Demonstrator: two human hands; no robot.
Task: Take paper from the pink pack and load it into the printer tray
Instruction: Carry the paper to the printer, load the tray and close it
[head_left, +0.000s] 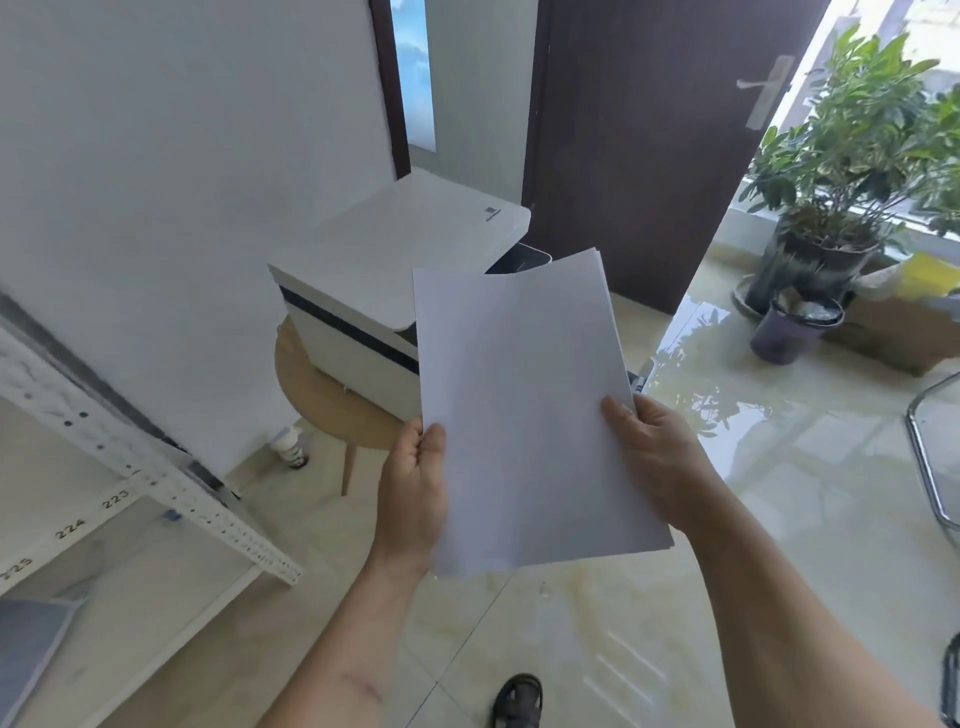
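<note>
I hold a thin stack of white paper (519, 405) in front of me, above the floor. My left hand (415, 488) grips its left edge low down, thumb on top. My right hand (654, 457) grips the right edge, thumb over the sheet. Behind the paper stands a white printer (374, 275) with a dark band across its front, on a round wooden stool (322, 410). The paper hides the printer's right front part. The pink pack is not in view, and I cannot see the printer tray.
A white metal shelf (130, 467) stands at the left. A dark brown door (649, 130) is behind the printer. Potted plants (852, 171) and a cardboard box (904, 322) stand at the right. A small bottle (291, 447) sits by the wall. My sandalled foot (519, 701) is on the glossy tiles.
</note>
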